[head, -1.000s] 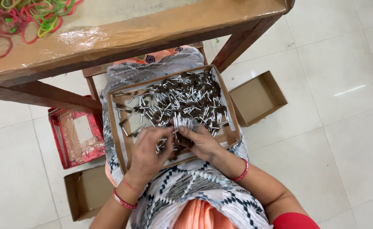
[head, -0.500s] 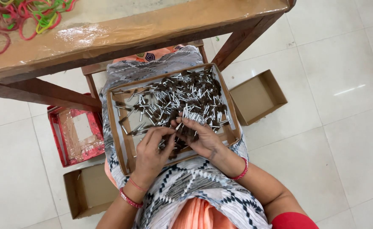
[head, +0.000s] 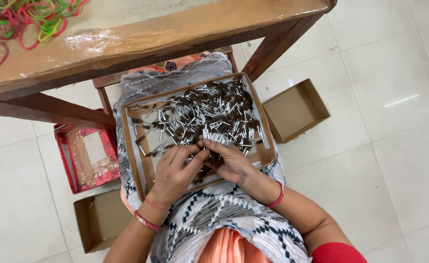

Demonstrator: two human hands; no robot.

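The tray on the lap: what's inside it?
The tray holds a heap of small sticks, pale with dark ends. The left hand and right hand gather a row of them and cover whatever lies beneath.

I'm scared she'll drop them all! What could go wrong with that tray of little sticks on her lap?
The shallow cardboard tray rests only on her lap, so a knee shift might tip it and scatter the small grey sticks over the tiled floor. The bundle pinched between her left hand and right hand looks loose and may slip apart.
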